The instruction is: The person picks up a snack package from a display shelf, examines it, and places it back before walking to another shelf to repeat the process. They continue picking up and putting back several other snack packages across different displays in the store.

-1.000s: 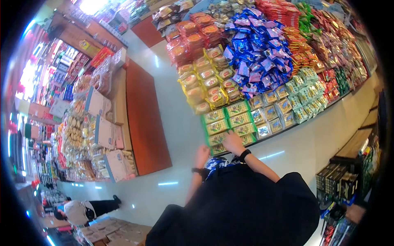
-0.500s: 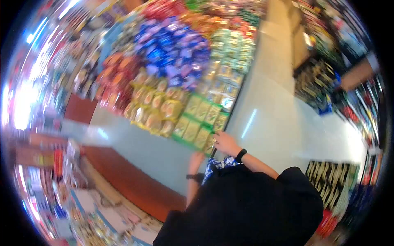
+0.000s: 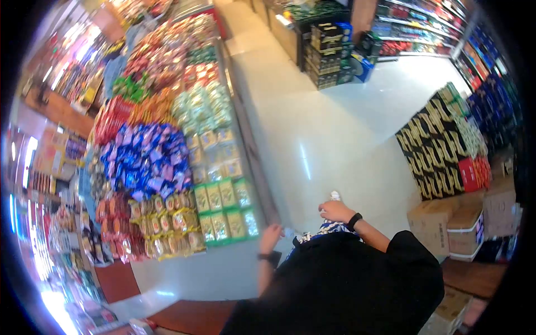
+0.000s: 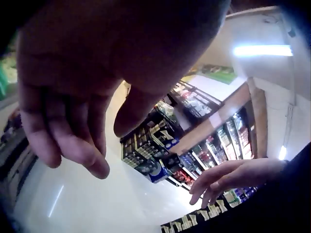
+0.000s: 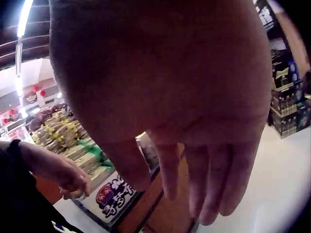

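Note:
In the head view the left hand (image 3: 270, 239) hangs beside the counter's front edge, just right of the green-edged packets (image 3: 226, 218), and holds nothing. Its fingers hang loosely bent in the left wrist view, with the thumb apart. My right hand (image 3: 336, 211) is over the floor in front of the body, away from the goods. Seen from the right wrist, its fingers point down, relaxed and empty. Blue and pink packets (image 3: 146, 162) and yellow-wrapped packs (image 3: 167, 223) lie on the counter farther left.
Pale floor (image 3: 279, 139) runs along the counter's edge (image 3: 251, 151). Black and gold boxes (image 3: 430, 148) are stacked at the right, with cardboard cartons (image 3: 432, 223) below them. More dark boxes (image 3: 324, 56) stand farther ahead, near lit shelves (image 3: 416, 28).
The view has turned to the right, so the counter now lies on the left. My right hand has come away from the green-edged packets and is over the floor.

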### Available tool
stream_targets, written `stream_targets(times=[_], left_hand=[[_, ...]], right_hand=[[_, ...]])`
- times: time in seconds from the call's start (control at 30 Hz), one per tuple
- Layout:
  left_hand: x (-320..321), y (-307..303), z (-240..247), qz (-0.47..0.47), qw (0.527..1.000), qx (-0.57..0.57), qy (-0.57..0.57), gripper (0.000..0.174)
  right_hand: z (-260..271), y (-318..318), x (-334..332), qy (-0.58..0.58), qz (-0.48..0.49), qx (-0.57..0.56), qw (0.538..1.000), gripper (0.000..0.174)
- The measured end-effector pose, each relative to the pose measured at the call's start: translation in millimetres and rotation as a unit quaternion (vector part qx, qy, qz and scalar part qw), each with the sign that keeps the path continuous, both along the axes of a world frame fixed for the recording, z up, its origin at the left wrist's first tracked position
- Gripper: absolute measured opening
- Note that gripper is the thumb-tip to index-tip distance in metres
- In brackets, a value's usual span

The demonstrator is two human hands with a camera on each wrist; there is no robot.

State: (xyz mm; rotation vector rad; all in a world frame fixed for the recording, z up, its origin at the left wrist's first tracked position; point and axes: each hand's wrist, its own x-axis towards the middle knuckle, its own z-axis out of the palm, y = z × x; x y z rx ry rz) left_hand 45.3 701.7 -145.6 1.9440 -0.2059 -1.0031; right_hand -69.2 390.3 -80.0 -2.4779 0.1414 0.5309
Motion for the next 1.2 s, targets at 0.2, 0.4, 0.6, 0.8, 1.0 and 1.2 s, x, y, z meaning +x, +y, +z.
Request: stream_targets(times=[0.2,0.4,0.6,0.8,1.0,1.2], left_hand=[[9,-113,8,-0.118,0.992,0.010,-0.032,0.033],[-3,-265,56,-0.285,0.956,0.028,-0.060,0.037],[-28,-405,37,-0.351,0.932,-0.014,-0.085,0.030],[-65,-510,54,-0.436,0.897,0.005,-0.078,0.026],[-74,-609,67,-0.515,0.850,-0.027,-0.108,0.025],[-60,-738,69,-0.503,0.829,-0.147,-0.197,0.018]], right_hand=[[0,-68,-50,-0.020,-0.182,0.027,0.983,0.031],[-9,-149,-105,-0.078,-0.300,0.040,0.950,0.028],[-13,-239,-151,-0.098,-0.383,0.007,0.919,0.027],[3,-313,-192,-0.139,-0.497,0.024,0.856,0.024],[23,-382,-202,-0.219,-0.593,0.019,0.774,0.018],[48,-485,-182,-0.268,-0.622,-0.010,0.736,0.015]])
